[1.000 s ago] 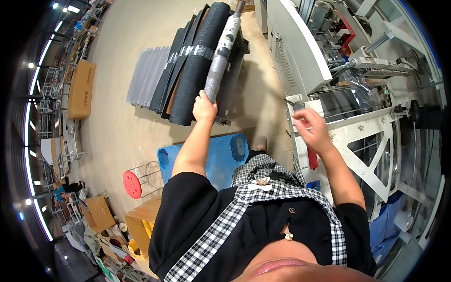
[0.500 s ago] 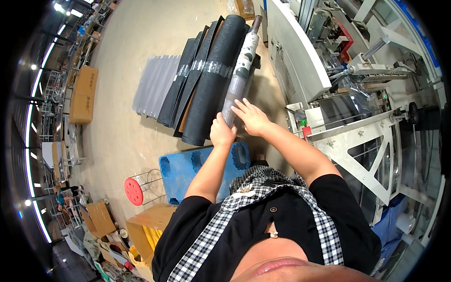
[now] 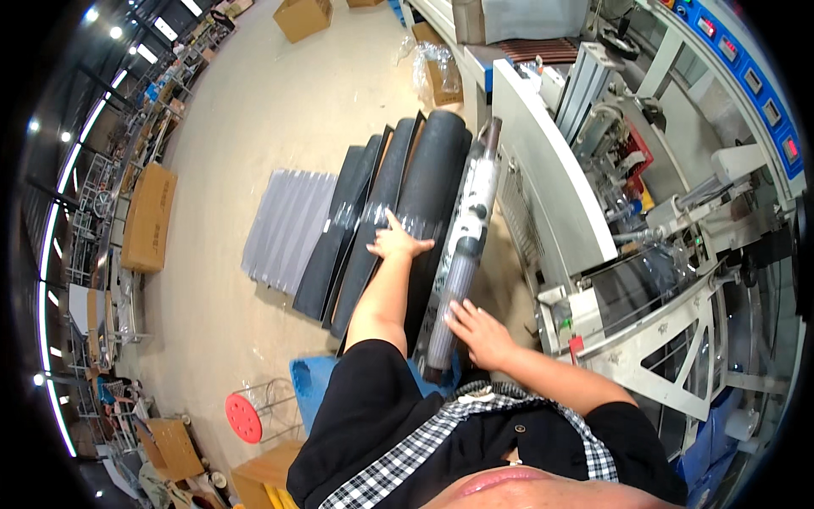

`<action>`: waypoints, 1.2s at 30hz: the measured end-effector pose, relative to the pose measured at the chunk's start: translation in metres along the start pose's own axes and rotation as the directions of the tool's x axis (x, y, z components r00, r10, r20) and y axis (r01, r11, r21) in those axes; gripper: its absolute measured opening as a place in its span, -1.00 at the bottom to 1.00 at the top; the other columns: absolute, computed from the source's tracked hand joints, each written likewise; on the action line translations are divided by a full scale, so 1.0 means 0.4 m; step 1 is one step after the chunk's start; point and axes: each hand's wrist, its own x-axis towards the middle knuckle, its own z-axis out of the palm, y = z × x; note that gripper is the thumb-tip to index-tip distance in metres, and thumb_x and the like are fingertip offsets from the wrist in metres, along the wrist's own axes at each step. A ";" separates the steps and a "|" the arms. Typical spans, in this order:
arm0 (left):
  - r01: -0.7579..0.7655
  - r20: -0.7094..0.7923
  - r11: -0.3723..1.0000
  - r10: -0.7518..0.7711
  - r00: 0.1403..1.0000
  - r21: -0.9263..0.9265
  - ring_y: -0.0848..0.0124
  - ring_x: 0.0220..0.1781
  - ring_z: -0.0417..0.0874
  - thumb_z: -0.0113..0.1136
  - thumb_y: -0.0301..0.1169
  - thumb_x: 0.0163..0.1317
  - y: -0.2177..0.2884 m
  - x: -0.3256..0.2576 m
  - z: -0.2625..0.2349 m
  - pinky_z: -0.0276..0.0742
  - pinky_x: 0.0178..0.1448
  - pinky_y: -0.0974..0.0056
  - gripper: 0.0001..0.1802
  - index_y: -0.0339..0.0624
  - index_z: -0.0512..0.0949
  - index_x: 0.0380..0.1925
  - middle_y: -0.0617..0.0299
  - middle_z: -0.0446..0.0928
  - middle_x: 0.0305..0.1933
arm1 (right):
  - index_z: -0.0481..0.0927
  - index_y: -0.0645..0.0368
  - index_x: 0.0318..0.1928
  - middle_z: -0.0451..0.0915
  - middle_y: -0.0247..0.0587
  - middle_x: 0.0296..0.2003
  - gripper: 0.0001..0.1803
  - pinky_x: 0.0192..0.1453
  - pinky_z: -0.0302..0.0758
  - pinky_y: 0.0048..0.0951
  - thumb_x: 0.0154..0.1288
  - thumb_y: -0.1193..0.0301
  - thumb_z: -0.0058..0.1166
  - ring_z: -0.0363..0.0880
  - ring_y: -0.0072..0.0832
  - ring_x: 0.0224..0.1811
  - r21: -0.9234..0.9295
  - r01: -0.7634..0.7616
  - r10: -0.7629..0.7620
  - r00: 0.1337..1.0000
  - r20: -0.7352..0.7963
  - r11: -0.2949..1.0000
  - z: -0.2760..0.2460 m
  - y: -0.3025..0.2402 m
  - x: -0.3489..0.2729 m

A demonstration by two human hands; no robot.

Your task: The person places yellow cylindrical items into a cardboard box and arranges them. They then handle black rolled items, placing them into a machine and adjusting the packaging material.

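My left hand [image 3: 400, 242] reaches forward with its fingers spread, over the black rolls and beside the clear tape that binds them. The thick black roll [image 3: 437, 170] lies lengthwise, and thinner black rolls or sheets [image 3: 346, 191] lie to its left. On its right is a narrow roll [image 3: 460, 270] in clear film, patterned white and dark at the far part and grey and ribbed nearer me. A dark core end sticks out at its far tip. My right hand [image 3: 483, 333] is open, its fingertips against the near part of this narrow roll.
Grey corrugated sheets [image 3: 284, 225] lie left of the rolls. A blue plastic pallet [image 3: 312, 377] is under their near end. A red round stool [image 3: 243, 417] stands at the lower left, with a cardboard box [image 3: 259, 475] nearby. A large white-framed machine [image 3: 551, 144] borders the right side.
My left hand has left the narrow roll and moved forward and left onto the black rolls. The right hand stays beside the narrow roll. The view has shifted, so the rolls appear lower.
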 end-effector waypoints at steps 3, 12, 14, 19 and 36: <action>-0.030 0.022 0.997 0.032 0.999 -0.074 0.05 0.25 0.50 0.54 0.24 -0.36 -0.010 0.023 0.012 0.38 0.32 -0.03 0.48 0.08 -0.18 0.50 -0.06 0.40 0.25 | 0.19 0.07 0.41 0.05 -0.06 0.46 -0.06 0.44 0.22 -0.12 -0.09 0.50 0.24 0.07 -0.06 0.48 0.016 -0.002 0.002 1.000 -0.010 1.000 0.002 0.001 -0.012; -0.238 0.034 0.913 0.264 0.964 -0.331 0.07 0.23 0.54 0.57 0.13 -0.40 -0.157 0.079 -0.059 0.40 0.32 0.13 0.31 -0.10 0.12 0.39 -0.11 0.49 0.21 | 0.15 0.05 0.42 0.03 -0.08 0.47 -0.04 0.44 0.20 -0.13 -0.05 0.41 0.28 0.08 -0.06 0.47 -0.023 0.015 -0.013 0.998 0.069 1.000 -0.025 0.016 -0.008; -0.249 0.052 0.915 0.279 0.959 -0.316 0.07 0.24 0.53 0.56 0.15 -0.40 -0.172 0.021 -0.128 0.41 0.31 0.13 0.28 -0.08 0.16 0.37 -0.11 0.49 0.21 | 0.14 0.04 0.43 0.02 -0.08 0.47 -0.03 0.44 0.20 -0.12 -0.05 0.40 0.29 0.06 -0.06 0.48 -0.013 0.013 -0.012 0.997 0.082 1.000 -0.027 0.012 -0.014; -0.181 0.044 0.969 0.191 0.981 -0.169 0.01 0.31 0.43 0.58 0.15 -0.42 -0.215 0.043 -0.074 0.39 0.34 0.05 0.37 0.01 0.06 0.44 -0.09 0.36 0.28 | 0.14 0.05 0.42 0.03 -0.05 0.46 -0.03 0.43 0.22 -0.09 -0.07 0.42 0.29 0.06 -0.04 0.48 -0.014 0.034 -0.033 0.998 0.061 0.999 -0.033 -0.005 -0.008; -0.237 0.161 0.760 0.409 0.898 -0.605 0.19 0.20 0.53 0.65 0.01 -0.42 -0.327 0.100 -0.014 0.41 0.29 0.17 0.29 -0.28 0.19 0.34 -0.09 0.49 0.16 | 0.11 0.06 0.44 -0.02 -0.02 0.48 -0.02 0.45 0.20 -0.09 0.00 0.32 0.32 0.04 -0.03 0.49 -0.005 0.043 -0.041 0.989 0.139 0.999 -0.055 0.015 -0.019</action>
